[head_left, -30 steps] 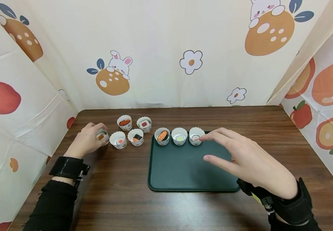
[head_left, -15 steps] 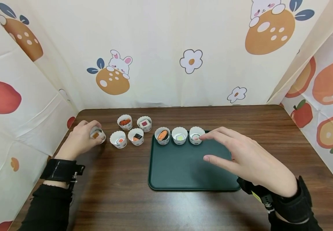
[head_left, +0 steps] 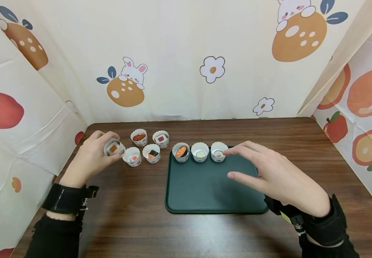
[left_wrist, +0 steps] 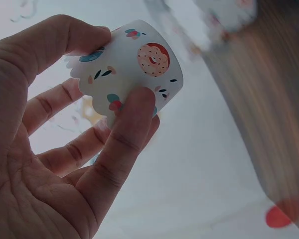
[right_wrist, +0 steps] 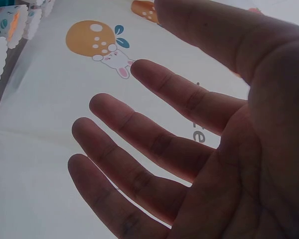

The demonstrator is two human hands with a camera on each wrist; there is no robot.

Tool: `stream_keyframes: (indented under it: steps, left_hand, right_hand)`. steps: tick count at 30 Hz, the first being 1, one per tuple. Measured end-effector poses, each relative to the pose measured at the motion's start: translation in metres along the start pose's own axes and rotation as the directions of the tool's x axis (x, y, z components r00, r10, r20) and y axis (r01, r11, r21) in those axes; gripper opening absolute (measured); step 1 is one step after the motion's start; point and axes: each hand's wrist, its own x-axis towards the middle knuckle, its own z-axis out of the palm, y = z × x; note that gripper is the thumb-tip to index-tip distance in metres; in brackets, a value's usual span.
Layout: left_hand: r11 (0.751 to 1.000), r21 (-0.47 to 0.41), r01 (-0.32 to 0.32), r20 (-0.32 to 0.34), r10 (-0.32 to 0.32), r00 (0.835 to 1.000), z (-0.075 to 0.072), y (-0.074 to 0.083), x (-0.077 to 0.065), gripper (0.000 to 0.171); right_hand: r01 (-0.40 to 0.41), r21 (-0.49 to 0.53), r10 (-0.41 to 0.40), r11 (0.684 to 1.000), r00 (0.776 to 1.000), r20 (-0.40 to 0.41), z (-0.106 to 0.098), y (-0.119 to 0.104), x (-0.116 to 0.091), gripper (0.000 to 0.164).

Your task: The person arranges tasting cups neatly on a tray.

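Note:
My left hand (head_left: 90, 156) pinches a white scalloped paper baking cup (head_left: 112, 147) between thumb and fingers, left of the other cups. A small sushi-like piece with an orange-brown patch lies inside it. In the left wrist view the cup (left_wrist: 132, 69) is tilted, its side printed with a doughnut and leaves. My right hand (head_left: 270, 175) hovers over the right part of a dark green tray (head_left: 202, 193), fingers spread and relaxed. Its fingertips are close to a cup (head_left: 219, 148) at the tray's far edge; whether they touch it is unclear.
Beside that cup, along the tray's far edge, stand a cup with pale green filling (head_left: 200, 148) and a cup with orange sushi (head_left: 181, 150). Left of the tray, on the brown table (head_left: 134, 215), several filled cups (head_left: 139, 137) stand in two rows. Patterned curtains (head_left: 173, 53) enclose the table.
My left hand has lifted the cup, shifting left and then back toward the other cups, with the cup's opening turned more into view. The right hand stays in place.

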Motion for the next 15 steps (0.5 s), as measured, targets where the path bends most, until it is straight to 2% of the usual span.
stream_keyframes:
  steps: [8,15]
  left_hand:
    - [0.995,-0.051,-0.088,-0.012,0.087,0.996,0.007,0.046,0.001,0.044]
    - [0.974,-0.138,-0.181,-0.016,0.181,0.983,0.014,0.087,0.001,0.047]
  right_hand:
    - [-0.009,-0.002,0.009,1.0,1.0,0.006,0.0,0.004,0.001,0.045]
    - [-0.038,-0.006,0.038,0.999,0.999,0.019,0.001,0.005,0.002,0.045]
